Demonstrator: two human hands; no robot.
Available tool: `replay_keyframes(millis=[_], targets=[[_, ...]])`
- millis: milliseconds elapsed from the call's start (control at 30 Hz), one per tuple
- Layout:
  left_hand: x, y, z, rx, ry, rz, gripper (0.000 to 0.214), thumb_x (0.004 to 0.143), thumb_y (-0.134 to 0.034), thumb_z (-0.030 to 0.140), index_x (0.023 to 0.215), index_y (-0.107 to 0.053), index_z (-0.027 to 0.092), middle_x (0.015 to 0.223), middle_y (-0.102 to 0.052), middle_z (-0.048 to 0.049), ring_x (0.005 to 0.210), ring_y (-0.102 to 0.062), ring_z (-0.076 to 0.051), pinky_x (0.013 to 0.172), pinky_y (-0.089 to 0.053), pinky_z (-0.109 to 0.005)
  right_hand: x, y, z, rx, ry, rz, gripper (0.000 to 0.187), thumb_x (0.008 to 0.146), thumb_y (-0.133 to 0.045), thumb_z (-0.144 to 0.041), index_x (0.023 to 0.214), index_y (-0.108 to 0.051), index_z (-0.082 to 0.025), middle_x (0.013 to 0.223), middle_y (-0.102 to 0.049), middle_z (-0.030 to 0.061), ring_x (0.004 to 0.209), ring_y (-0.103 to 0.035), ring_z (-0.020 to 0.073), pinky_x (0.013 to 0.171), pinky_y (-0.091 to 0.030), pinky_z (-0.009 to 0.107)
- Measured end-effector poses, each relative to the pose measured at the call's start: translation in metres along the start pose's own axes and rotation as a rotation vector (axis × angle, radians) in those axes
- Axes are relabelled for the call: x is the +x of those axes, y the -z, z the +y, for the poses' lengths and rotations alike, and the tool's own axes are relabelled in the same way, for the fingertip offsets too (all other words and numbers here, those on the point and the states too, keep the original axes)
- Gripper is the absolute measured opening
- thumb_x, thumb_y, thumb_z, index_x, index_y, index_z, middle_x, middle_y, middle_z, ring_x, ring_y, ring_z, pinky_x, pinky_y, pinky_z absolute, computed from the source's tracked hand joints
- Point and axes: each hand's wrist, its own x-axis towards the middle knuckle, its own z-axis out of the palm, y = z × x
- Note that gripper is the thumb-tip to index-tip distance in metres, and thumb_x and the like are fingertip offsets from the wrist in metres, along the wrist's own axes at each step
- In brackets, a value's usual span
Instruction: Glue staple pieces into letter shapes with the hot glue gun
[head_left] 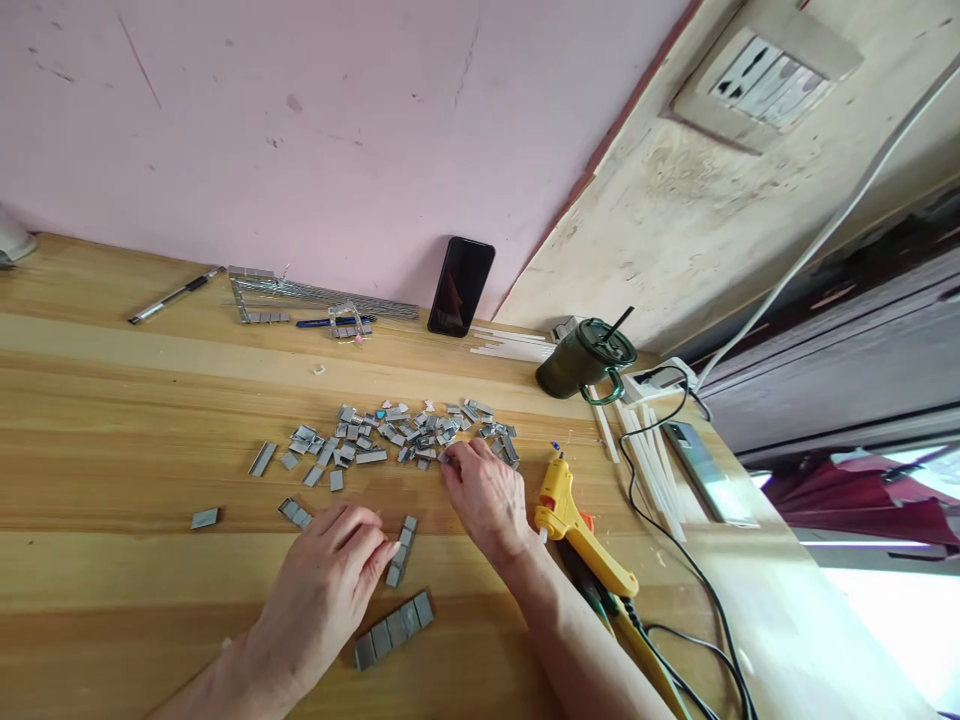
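Touching gray pieces [409,433], the right hand [487,492], like the left hand [328,568] at a strip [403,551], hides its grip.

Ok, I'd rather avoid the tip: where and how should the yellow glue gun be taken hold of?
The yellow glue gun is probably best held by its handle, coming from the right: it lies on its side, handle slanting away from the barrel, orange trigger facing right.

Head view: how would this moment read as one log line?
left hand: at short grey strip, grip unclear; right hand: at loose grey pieces, grip unclear; longer grey strip: untouched; yellow glue gun: right of right hand
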Motion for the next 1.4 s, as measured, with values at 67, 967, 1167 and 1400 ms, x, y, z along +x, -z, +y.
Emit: replay_keyframes(millis=[67, 967, 1167, 1400], targets=[[0.001, 0.002, 0.002, -0.001, 0.012, -0.006, 0.027, 0.096, -0.045, 0.021, 0.072, -0.055, 0.022, 0.067, -0.063, 0.0003, 0.059, -0.06, -0.016, 0.057, -0.049, -0.028, 0.001, 0.0, 0.003, -0.001, -0.025, 0.009, 0.019, 0.091, -0.052, -0.018, 0.103, -0.066, -0.022, 0.102, -0.068, 0.0064, 0.08, -0.067, 0.0197, 0.059, -0.043, 0.027], [-0.001, 0.002, 0.007, -0.027, -0.029, 0.045, 0.013, 0.096, -0.043, 0.017, 0.095, -0.055, 0.021, 0.07, -0.069, -0.0005, 0.059, -0.063, -0.017, 0.059, -0.049, -0.029, -0.008, -0.005, 0.004, 0.225, -0.012, 0.053, 0.009, 0.086, -0.057, -0.015, 0.087, -0.062, -0.022, 0.092, -0.069, 0.0007, 0.078, -0.065, 0.0156, 0.064, -0.043, 0.024], [-0.004, 0.001, 0.006, -0.044, -0.025, 0.023, 0.012, 0.095, -0.044, 0.014, 0.094, -0.055, 0.02, 0.07, -0.067, -0.0006, 0.061, -0.061, -0.017, 0.06, -0.047, -0.029, -0.007, 0.0, 0.006, 0.181, -0.046, 0.057, 0.014, 0.091, -0.053, -0.017, 0.093, -0.066, -0.021, 0.098, -0.069, 0.0026, 0.082, -0.066, 0.0171, 0.064, -0.043, 0.025], [-0.001, 0.001, 0.006, -0.04, -0.021, 0.008, 0.012, 0.094, -0.044, 0.013, 0.093, -0.054, 0.02, 0.067, -0.065, -0.0003, 0.059, -0.059, -0.017, 0.058, -0.046, -0.029, -0.001, -0.002, -0.003, 0.098, -0.016, -0.007, 0.014, 0.09, -0.056, -0.018, 0.093, -0.069, -0.022, 0.098, -0.068, 0.004, 0.077, -0.066, 0.0171, 0.058, -0.04, 0.025]])
